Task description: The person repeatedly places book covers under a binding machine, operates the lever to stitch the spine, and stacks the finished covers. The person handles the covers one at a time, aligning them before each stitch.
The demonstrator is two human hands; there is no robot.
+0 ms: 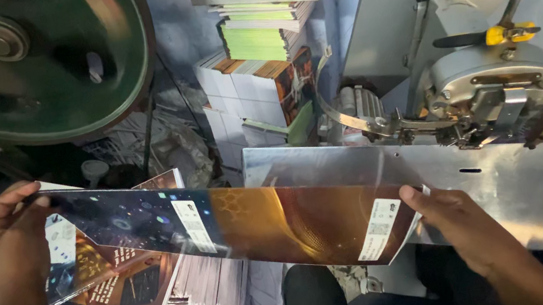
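Holding the folded printed cover (239, 221) stretched across the middle of the frame, you kept it flat: your left hand (7, 236) pinched its dark end, your right hand (458, 216) gripped the white-labelled corner. Its far edge lay against the steel worktop (515, 184) below the stitching head (491, 91). Stacked booklets (134, 303) crowded lower left.

One head-worn camera looks steeply down from close above the person's lap, facing forward onto the metal saddle plate (518, 198) and green flywheel (33, 64).
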